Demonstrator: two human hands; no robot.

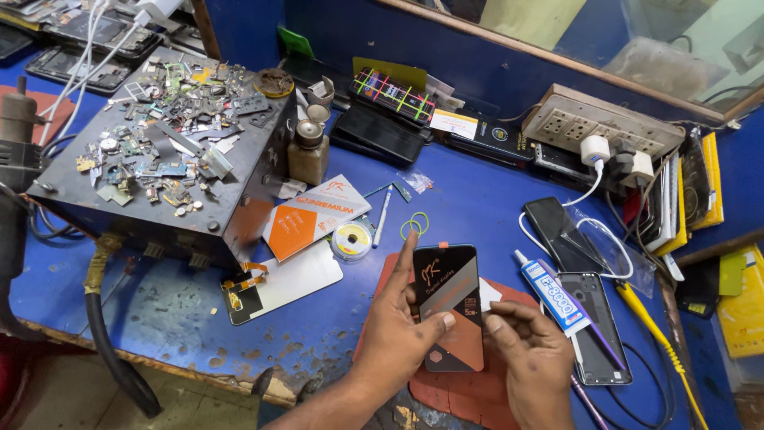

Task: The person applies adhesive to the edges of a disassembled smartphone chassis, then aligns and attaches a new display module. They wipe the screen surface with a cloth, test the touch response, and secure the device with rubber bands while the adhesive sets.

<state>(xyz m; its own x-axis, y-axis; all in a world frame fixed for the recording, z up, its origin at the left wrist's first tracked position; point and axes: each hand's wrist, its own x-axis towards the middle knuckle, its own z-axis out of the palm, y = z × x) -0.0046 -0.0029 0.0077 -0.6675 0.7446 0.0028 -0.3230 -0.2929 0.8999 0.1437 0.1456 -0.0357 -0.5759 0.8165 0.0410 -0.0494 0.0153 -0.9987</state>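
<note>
My left hand (395, 326) grips a flat black and orange packet (450, 296), about the size of a phone, with the index finger along its left edge and the thumb on its face. My right hand (532, 350) sits at the packet's lower right edge, its fingertips pinched near a small white piece (487, 295) beside it. The packet lies over a reddish-brown work mat (446, 390) on the blue bench (167, 306).
A white glue tube (551, 291) and a phone back shell (597, 326) lie to the right. To the left are an orange and white packet (314, 215), a solder reel (351, 240), a phone screen panel (278, 283) and a dark box (231, 215) strewn with parts. A socket strip (609, 123) stands at the back.
</note>
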